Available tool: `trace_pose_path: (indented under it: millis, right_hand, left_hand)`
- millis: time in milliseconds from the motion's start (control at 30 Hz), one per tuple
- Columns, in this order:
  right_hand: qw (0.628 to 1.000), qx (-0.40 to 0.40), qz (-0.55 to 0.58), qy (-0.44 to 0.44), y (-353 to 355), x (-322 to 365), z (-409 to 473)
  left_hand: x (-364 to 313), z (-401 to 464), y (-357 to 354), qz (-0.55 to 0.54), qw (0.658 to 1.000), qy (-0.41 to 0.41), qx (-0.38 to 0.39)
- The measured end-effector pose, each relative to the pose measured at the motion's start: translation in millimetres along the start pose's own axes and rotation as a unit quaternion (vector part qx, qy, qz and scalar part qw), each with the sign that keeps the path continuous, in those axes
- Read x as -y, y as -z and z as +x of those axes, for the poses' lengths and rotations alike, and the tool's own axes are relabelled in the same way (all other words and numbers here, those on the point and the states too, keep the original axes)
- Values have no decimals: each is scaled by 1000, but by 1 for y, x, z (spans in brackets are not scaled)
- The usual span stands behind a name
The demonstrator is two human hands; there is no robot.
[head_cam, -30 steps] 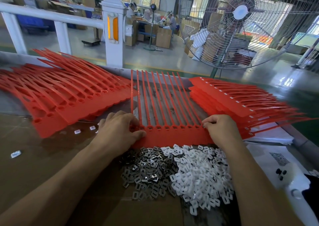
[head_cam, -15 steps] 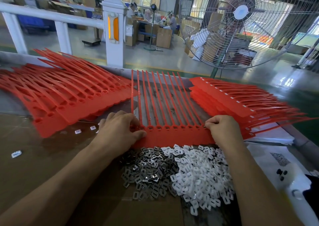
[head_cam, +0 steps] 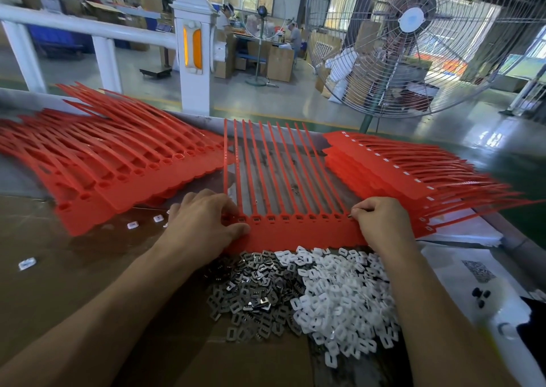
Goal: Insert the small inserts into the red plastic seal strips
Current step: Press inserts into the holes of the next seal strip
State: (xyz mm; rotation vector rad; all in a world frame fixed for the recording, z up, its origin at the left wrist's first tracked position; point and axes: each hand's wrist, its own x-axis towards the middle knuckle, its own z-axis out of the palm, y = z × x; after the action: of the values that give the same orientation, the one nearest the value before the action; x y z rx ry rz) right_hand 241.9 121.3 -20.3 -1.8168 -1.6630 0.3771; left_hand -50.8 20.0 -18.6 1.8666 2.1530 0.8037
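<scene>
Hands are set at both ends of the flat red plastic comb of seal strips (head_cam: 295, 227) at centre: the left hand (head_cam: 204, 224) grips its 9 o'clock end, while the right hand (head_cam: 381, 221) pinches a small metal insert (head_cam: 349, 216) at its 3 o'clock end. Grey metal inserts (head_cam: 251, 292) and white plastic inserts (head_cam: 342, 298) are heaped at 6 o'clock.

1. Your bare left hand (head_cam: 204, 224) is lying palm-down, fingers curled, thumb stretching rightward.
2. Your bare right hand (head_cam: 381, 219) is curling into a loose fist, fingertips pinching at its left edge.
3. Both forearms are reaching forward, converging.
</scene>
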Motion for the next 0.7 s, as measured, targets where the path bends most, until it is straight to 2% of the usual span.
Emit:
trace_pose_path:
  millis: [433,700]
  right_hand:
    - [1000,24,8,-16,3,5,-3]
    - [1000,3,-19,7,10,13,-10]
  left_hand:
    - [2,1,-2,2,1000,1,-1]
    - [2,1,-2,3,1000,1,-1]
